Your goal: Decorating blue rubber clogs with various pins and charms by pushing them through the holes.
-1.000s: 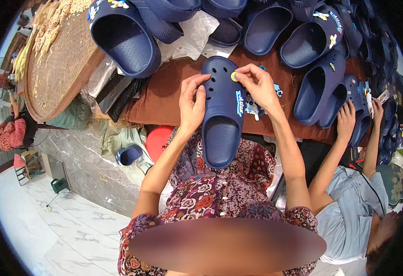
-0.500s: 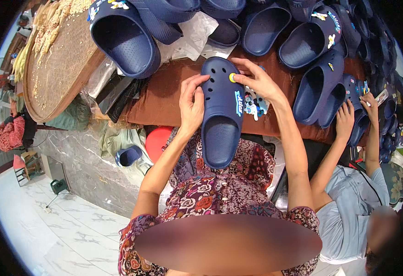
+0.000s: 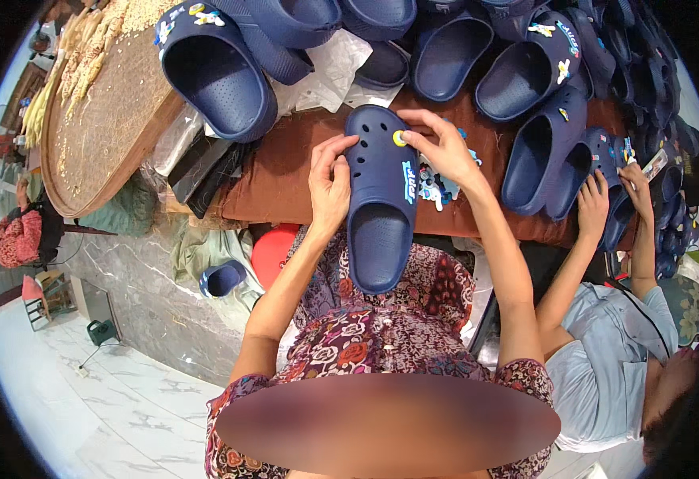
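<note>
A navy blue clog (image 3: 379,239) is held toe away from me over the table's near edge. My left hand (image 3: 331,184) grips its left side, fingertips by the vent holes. At the toe's right side, my right hand (image 3: 443,152) has its thumb against a small round yellow shoe charm (image 3: 399,138); its other fingers curl over the far edge, partly hidden. A light blue lettering charm (image 3: 409,182) sits on the clog's right side. Just right of the clog, a cluster of loose cartoon charms (image 3: 432,191) lies on the brown cloth (image 3: 286,180).
Navy clogs (image 3: 222,84) crowd the table's far side and right. A round woven tray (image 3: 110,120) with grain stands at the left. On my right, a co-worker in a light blue shirt (image 3: 597,351) has both hands at another clog. A red stool (image 3: 274,251) is below the table.
The view has shifted slightly, and the clog appears a little further left. Both hands keep the same hold, with my right thumb still at the yellow charm.
</note>
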Available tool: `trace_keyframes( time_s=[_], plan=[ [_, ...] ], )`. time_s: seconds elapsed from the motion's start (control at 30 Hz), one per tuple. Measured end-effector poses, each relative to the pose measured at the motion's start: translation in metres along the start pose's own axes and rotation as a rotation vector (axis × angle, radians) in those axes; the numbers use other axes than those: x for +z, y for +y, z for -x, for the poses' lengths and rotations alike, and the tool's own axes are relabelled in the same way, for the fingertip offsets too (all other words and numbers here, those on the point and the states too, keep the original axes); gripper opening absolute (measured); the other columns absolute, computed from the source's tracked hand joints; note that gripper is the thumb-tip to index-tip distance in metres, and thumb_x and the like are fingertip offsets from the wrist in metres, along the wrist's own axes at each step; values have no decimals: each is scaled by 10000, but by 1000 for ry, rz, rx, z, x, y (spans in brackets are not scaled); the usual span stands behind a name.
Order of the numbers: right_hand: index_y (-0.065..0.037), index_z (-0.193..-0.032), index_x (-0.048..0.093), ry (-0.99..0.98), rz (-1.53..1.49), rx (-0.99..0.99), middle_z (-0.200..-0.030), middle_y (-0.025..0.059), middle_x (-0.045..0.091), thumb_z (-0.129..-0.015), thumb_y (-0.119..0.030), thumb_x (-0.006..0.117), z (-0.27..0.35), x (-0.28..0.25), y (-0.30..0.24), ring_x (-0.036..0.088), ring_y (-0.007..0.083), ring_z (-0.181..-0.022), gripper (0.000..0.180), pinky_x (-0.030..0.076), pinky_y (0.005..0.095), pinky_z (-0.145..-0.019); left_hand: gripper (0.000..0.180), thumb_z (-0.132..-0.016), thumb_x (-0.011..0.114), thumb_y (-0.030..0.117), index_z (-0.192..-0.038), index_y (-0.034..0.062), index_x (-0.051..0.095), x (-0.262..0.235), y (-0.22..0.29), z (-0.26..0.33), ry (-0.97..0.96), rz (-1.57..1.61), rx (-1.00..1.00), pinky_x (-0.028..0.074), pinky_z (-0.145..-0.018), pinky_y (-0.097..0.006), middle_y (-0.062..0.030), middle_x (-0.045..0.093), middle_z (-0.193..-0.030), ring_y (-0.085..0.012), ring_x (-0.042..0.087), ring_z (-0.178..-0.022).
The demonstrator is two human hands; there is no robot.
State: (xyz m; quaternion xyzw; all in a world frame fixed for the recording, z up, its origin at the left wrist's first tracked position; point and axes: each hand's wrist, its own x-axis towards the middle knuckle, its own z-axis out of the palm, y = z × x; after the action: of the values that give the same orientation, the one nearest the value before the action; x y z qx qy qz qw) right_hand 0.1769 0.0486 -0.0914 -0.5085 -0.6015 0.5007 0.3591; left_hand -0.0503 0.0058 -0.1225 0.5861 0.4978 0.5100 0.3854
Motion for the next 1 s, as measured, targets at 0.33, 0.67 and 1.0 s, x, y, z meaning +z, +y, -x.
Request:
trace_keyframes(
  time_s=[0.33, 0.67, 1.0],
  plan=[
    [-65, -1126, 725, 297, 310, -214, -1088, 127, 667, -865, -179, 761, 27, 23, -10, 659, 285, -1015, 287, 512, 370, -892, 316, -1027, 501, 97, -1295, 48, 661, -6, 7, 2, -66, 23, -21, 387, -1106, -357, -142, 577, -1360, -248, 526, -1287],
    [-46, -1151, 693, 412, 197, -159, -1066, 139, 665, -938, -128, 674, 36, 18, -14, 680, 276, -984, 228, 538, 363, -821, 412, -1008, 531, 94, -1415, 37, 558, -12, 6, 19, -108, 78, -101, 405, -1090, -356, -141, 547, -1401, -238, 522, -1289],
    [-43, -1109, 714, 535, 853, 2, -985, 173, 666, -930, -205, 665, 42, -42, 19, 650, 377, -956, 247, 505, 455, -837, 395, -997, 569, 87, -1389, 38, 567, -10, 11, 8, -68, 97, -151, 499, -959, -323, -112, 577, -1294, -188, 608, -1134]
  ],
)
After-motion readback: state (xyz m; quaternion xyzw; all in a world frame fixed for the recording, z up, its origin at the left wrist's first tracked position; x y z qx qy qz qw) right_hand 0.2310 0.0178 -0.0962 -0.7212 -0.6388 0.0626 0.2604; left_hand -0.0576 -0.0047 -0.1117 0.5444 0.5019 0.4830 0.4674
